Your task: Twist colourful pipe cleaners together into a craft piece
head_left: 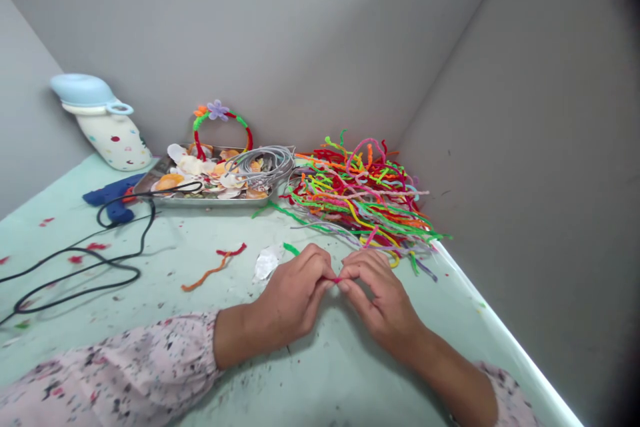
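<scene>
Both hands meet above the table, pinching a short bit of bright pink pipe cleaner (337, 280) between thumbs and fingertips. My left hand (295, 293) is closed on one side of it, and my right hand (383, 300) grips the other side. Most of the pink piece is hidden by my fingers. Just beyond my left hand lie a green pipe cleaner end (291, 249) and a crumpled whitish, shiny scrap (267, 261). Farther left, an orange pipe cleaner (205, 278) is joined to a red one (234, 251).
Behind my hands spreads a heap of coloured pipe cleaners (360, 193). A metal tray (215, 202) holds felt-like scraps, a grey wire coil (267, 163) and a flowered pipe-cleaner hoop (197, 137). At left are a blue glue gun (117, 197), its black cord (133, 267) and a bottle (113, 137).
</scene>
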{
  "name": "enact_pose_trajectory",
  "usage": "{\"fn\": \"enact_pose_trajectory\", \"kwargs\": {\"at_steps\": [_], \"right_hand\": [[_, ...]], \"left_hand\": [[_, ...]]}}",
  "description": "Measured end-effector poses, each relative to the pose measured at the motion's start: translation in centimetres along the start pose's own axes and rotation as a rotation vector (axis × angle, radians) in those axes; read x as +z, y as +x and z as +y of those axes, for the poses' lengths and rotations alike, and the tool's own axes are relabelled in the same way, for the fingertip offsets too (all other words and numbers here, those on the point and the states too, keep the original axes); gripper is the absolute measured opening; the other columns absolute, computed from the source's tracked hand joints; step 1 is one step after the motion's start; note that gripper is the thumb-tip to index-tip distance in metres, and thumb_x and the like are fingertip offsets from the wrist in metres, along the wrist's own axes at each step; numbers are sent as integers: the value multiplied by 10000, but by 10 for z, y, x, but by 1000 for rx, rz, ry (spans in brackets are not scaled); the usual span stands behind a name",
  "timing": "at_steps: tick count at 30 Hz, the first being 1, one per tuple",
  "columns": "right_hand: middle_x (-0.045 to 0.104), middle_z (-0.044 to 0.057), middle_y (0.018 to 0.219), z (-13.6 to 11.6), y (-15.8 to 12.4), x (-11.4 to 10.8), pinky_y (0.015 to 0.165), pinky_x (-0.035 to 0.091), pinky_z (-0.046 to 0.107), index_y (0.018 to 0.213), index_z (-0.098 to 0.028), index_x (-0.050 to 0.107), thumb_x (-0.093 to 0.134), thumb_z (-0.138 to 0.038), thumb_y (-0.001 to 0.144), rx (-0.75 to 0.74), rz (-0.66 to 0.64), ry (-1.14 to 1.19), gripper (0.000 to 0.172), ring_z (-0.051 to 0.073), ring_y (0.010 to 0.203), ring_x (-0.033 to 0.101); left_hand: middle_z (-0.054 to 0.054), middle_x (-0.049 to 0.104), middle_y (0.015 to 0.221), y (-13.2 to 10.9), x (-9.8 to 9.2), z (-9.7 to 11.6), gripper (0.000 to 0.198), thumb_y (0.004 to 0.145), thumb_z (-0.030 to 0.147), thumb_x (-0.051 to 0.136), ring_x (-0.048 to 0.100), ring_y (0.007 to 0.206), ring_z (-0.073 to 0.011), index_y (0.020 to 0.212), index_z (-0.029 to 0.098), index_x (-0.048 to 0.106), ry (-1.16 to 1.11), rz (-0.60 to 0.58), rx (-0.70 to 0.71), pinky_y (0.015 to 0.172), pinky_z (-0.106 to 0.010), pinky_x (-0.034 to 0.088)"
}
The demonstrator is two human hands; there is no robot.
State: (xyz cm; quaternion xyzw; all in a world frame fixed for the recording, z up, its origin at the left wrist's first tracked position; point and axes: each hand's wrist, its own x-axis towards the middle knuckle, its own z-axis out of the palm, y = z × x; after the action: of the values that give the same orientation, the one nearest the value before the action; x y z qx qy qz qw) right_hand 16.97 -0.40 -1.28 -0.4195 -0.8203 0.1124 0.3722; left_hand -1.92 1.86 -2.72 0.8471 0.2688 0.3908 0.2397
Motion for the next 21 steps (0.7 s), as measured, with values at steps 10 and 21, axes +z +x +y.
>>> {"fn": "enact_pose_trajectory", "kwargs": {"at_steps": [10,21], "right_hand": [[605,23,819,0,0,0,846,412,392,852,-218,567,475,-203,926,-18,-11,-18,119,198,882,564],[640,61,999,11,-3,4,894,434,437,1037,-233,600,575,-179,873,-30,155,-131,174,233,991,561]], "left_hand": [[-67,534,931,0,1,0,78,922,143,428,516,884,-181,945,184,490,-11,1,-3,758,-316,452],[-60,515,941,2,-5,4,81,940,180,443,497,895,-179,943,172,523,-108,86,-152,815,-339,431]]}}
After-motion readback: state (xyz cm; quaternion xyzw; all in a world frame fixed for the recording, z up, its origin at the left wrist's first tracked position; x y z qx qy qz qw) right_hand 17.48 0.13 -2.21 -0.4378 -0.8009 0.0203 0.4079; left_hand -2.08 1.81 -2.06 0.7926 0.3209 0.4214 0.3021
